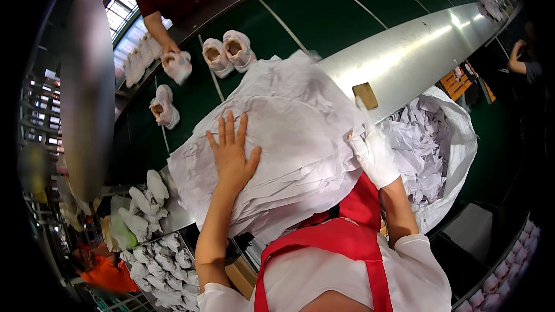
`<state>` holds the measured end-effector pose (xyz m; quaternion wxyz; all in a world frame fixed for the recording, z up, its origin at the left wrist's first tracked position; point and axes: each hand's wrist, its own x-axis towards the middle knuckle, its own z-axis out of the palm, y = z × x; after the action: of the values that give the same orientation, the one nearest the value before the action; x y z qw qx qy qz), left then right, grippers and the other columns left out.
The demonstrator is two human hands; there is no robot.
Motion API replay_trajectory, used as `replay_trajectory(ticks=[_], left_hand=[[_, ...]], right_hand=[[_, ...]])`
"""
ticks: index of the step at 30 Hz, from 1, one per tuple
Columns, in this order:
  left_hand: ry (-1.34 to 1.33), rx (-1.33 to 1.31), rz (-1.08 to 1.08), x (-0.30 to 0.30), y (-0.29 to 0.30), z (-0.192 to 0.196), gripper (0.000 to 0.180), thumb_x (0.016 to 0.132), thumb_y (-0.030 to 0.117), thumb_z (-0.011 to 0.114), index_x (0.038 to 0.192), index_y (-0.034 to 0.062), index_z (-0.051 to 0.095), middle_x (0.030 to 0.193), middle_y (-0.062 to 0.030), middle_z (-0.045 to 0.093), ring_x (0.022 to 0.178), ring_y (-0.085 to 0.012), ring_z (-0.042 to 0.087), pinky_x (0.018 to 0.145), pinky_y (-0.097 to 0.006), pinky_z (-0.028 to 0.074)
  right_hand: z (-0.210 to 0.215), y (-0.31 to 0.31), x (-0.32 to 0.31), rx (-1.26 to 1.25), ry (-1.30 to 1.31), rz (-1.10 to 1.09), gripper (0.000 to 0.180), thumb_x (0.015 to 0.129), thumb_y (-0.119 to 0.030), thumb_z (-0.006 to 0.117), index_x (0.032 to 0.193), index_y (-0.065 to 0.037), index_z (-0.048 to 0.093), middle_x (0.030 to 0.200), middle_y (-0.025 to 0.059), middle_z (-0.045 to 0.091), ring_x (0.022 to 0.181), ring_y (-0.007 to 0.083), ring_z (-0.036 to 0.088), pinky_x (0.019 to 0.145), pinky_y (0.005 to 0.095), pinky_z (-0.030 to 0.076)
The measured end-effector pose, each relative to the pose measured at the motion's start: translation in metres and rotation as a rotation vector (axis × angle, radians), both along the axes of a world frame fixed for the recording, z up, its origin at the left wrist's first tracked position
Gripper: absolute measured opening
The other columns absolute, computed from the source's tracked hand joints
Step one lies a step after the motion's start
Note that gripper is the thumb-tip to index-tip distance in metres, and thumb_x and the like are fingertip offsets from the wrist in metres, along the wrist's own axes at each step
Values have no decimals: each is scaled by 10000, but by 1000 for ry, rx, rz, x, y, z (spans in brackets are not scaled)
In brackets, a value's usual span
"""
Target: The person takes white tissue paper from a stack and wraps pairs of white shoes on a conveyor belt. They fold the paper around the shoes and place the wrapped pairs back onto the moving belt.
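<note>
A thick stack of white tissue paper (289, 133) lies on the tabletop (404, 52) before the person, thin, crinkled and limp. The bare left hand (232, 153) rests on it open, fingers spread flat. The gloved right hand (374, 156) pinches the stack's right edge. Peeling one sheet cleanly probably calls for steady downward pressure and a slow lift. Crumpled paper fills a white sack (462, 150) nearby.

The scene is viewed from a single fisheye camera worn on the head, aimed steeply down and forward. The wearer's own chest and forearms are taken in at the lower edge, close up. The long green conveyor belt (324, 11) is seen bending away toward the upper rim.
</note>
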<state>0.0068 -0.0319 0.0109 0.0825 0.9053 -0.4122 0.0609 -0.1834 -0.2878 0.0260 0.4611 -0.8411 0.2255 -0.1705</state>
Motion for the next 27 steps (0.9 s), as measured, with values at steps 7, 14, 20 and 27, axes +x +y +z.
replay_trajectory(ticks=[7, 14, 20, 27], left_hand=[[43, -37, -26, 9, 6, -10, 739, 887, 492, 478, 1489, 101, 303, 1562, -173, 210, 1453, -352, 148, 1132, -589, 0], [13, 10, -83, 20, 27, -21, 756, 957, 591, 296, 1505, 74, 226, 1563, -194, 187, 1453, -375, 136, 1131, -587, 3], [82, 26, -53, 46, 88, -51, 728, 991, 510, 257, 1523, 55, 58, 1566, -238, 87, 1447, -422, 71, 1141, -580, 18], [408, -220, 232, 80, 125, -72, 600, 983, 307, 427, 1459, 24, 195, 1455, -163, 265, 1339, -319, 273, 1107, -435, 233]], right_hand=[[-22, 20, -49, -78, 93, 62, 582, 909, -416, 539, 1349, -40, 473, 1309, 208, 536, 1236, 376, 492, 1009, 437, 406], [-23, 30, -42, -61, -214, 196, 439, 854, -364, 583, 1128, -22, 598, 1221, 168, 577, 1164, 336, 516, 994, 450, 377], [-36, -17, -35, 74, -197, -15, 359, 861, -330, 571, 1071, -41, 608, 881, 127, 617, 763, 306, 623, 667, 406, 489], [-37, -19, 15, 90, -112, 155, 513, 905, -485, 529, 902, 26, 570, 710, 160, 586, 596, 296, 607, 529, 385, 483]])
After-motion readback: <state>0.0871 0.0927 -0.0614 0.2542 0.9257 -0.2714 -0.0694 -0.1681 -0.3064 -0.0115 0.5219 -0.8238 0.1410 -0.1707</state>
